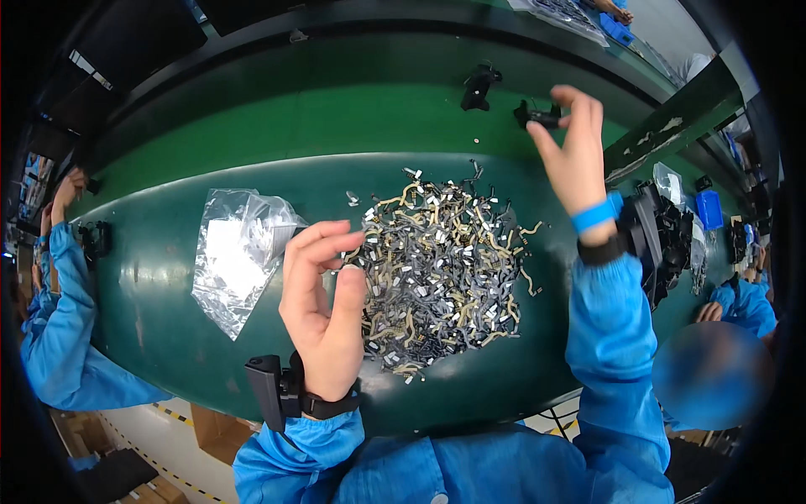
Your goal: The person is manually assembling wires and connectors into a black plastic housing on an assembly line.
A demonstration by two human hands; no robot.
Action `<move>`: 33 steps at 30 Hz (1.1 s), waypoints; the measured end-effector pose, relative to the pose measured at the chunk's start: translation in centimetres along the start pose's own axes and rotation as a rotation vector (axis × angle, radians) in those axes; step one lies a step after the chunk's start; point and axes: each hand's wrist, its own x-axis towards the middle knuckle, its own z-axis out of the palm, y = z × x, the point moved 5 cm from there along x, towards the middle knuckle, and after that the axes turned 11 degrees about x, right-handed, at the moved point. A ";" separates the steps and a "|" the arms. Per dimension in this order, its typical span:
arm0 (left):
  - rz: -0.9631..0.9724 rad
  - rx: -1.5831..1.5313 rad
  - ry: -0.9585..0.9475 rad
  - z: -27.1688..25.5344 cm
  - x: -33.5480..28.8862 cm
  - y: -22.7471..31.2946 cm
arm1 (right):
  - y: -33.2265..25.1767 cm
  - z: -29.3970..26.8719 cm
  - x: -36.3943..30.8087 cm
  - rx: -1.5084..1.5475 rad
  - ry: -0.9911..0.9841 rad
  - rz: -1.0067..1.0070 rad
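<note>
My left hand [323, 311] hovers at the left edge of a heap of small cables [441, 277]. Its fingers are loosely curved, thumb apart, with nothing visible between them. The cables are short, grey, black and beige, with white connector ends. My right hand [579, 155] reaches over the far green strip, thumb and forefinger spread around the right end of a black moulded part [537, 114]. The thumb overlaps this part; whether the fingers press on it is unclear. A second black moulded part [478, 86] lies just left of it.
A clear plastic bag [239, 252] lies left of the heap on the dark green table [151, 294]. Black parts [672, 235] and a blue bin [709, 210] sit at right, beyond a green post [672, 126]. Co-workers' blue sleeves [67, 294] show at both sides.
</note>
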 end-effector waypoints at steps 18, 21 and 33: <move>0.011 0.058 -0.093 1.5 -0.7 -0.3 | -7.4 2.3 -9.3 0.429 -0.536 0.220; 0.018 0.096 -0.129 1.9 -0.9 -0.2 | -8.5 1.2 -8.8 0.597 -0.468 0.276; -0.186 -0.054 -0.358 4.4 -2.4 -1.4 | -10.2 2.3 -10.2 0.850 -0.516 0.293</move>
